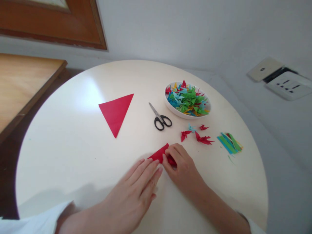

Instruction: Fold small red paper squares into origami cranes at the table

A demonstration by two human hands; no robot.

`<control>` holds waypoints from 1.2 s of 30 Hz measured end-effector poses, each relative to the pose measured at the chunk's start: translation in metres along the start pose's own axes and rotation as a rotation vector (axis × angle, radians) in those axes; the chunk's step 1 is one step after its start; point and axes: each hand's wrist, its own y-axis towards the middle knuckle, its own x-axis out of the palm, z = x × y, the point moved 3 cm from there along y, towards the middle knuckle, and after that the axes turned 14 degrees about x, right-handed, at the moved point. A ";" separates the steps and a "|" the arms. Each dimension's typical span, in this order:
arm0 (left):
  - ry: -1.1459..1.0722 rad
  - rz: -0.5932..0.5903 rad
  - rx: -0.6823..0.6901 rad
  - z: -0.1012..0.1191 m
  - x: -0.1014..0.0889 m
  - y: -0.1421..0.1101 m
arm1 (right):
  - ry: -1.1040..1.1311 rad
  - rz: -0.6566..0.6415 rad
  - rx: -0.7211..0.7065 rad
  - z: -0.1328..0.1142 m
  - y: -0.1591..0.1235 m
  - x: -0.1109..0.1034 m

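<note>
A folded piece of red paper (158, 154) lies on the white round table (65, 152) between my two hands. My left hand (138, 185) rests with fingers stretched out, its fingertips pressing on the paper's left end. At the right end, my right hand (181, 162) pinches the paper between thumb and fingers; part of the paper is hidden under this hand. Farther back lies a red paper triangle (116, 113). Scissors (160, 118) with black handles lie beyond my hands, blades pointing away. Small red folded paper cranes (203, 138) and a light blue one (191, 127) sit right of the scissors.
A white bowl (179, 113) heaped with colourful paper cranes stands at the back right. Several paper strips (230, 143) lie near the right edge. The wall (170, 32) with a socket (289, 85) rises behind, and a wooden table (26, 81) stands to the left.
</note>
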 end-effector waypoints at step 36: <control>0.004 -0.132 -0.181 0.002 0.010 0.008 | -0.137 0.071 0.010 0.008 -0.011 -0.005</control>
